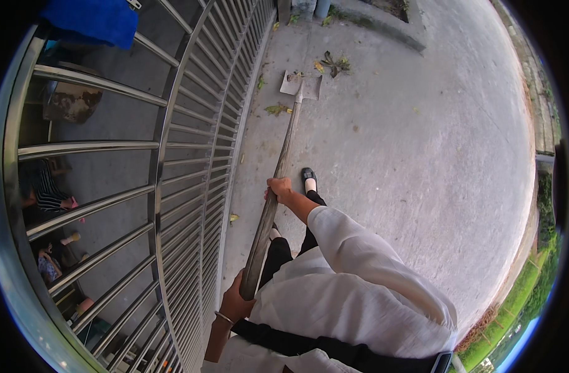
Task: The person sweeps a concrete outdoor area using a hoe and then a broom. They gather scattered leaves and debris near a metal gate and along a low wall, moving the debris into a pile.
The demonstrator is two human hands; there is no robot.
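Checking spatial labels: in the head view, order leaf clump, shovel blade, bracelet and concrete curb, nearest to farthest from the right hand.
From the right hand:
1. Bracelet, lower left
2. Shovel blade, ahead
3. Leaf clump, just beyond the blade
4. Concrete curb, farther ahead, right

Gry-brn on shovel handle (286, 144), lt gry on blade (289, 86); wht on shirt (353, 298), blk on trousers (275, 259); vivid blue on cloth (92, 22); blk/wht stripes on garment (49, 189).

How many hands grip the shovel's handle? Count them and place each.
2: the right hand partway along the wooden handle, the left hand near its end by the body.
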